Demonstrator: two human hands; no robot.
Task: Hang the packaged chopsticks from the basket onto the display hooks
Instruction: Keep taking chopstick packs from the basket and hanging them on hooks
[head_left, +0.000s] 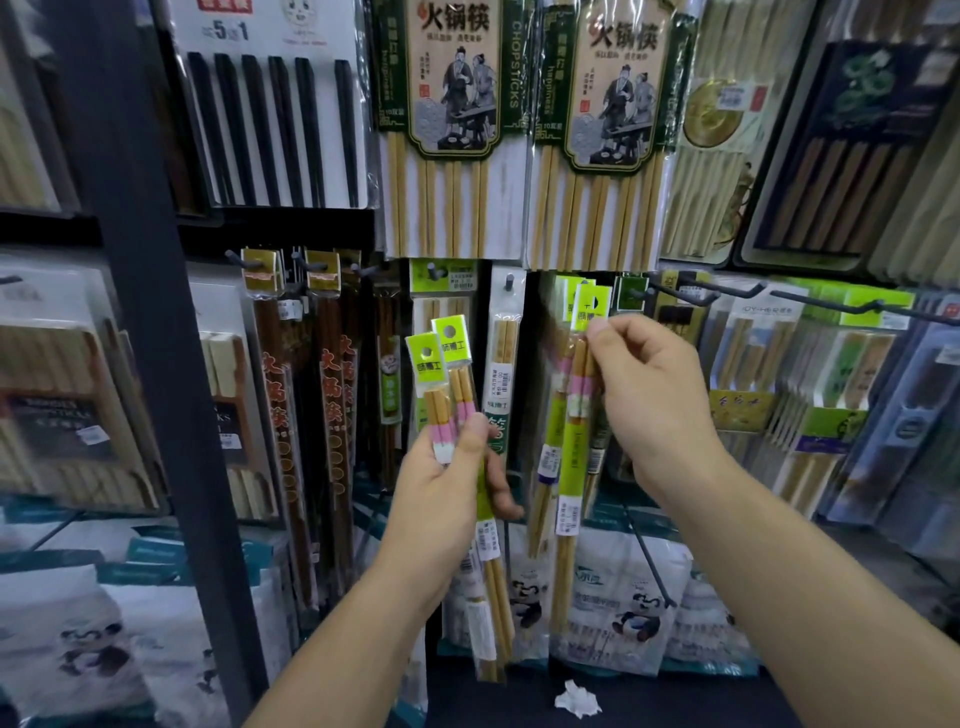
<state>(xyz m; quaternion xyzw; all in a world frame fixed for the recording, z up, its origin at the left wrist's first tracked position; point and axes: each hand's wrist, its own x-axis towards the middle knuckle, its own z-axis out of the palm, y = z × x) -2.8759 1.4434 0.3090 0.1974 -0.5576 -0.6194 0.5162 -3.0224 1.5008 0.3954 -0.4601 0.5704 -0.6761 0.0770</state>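
Observation:
My left hand (447, 483) grips two chopstick packs (441, 374) with lime-green header cards and pink-banded sticks, held upright in front of the rack. My right hand (649, 395) pinches the top of another lime-green pack (574, 441), holding its header card up by the row of hooks. A matching pack (550, 415) hangs just behind it to the left. Whether the held pack's hole sits on a hook is hidden by the card and my fingers. The basket is out of view.
Long black hooks (727, 293) jut out to the right of my right hand. Large chopstick packs (452, 130) hang above, dark red ones (332, 415) to the left. A dark upright post (156, 364) stands at left. Crumpled white paper (576, 699) lies below.

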